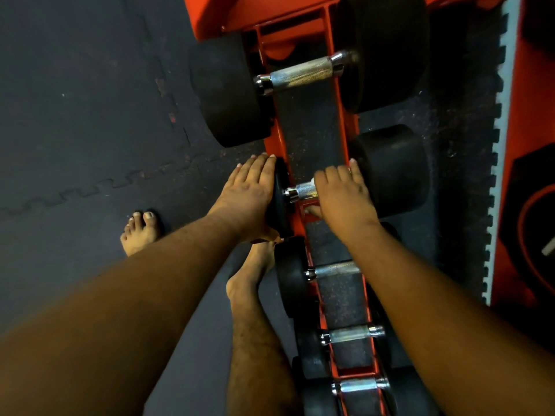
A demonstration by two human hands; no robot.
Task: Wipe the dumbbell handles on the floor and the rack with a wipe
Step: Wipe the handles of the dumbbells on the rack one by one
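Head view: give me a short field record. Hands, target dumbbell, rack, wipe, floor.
left hand: left hand lies flat, fingers straight, on the outer face of the near weight head
right hand: right hand is curled over the dumbbell handle
target dumbbell: second from the top, on the orange rack
other dumbbells: large dumbbell above, three smaller below
wipe: none visible; may be hidden under the right hand
floor: dark interlocking mats; bare feet on them
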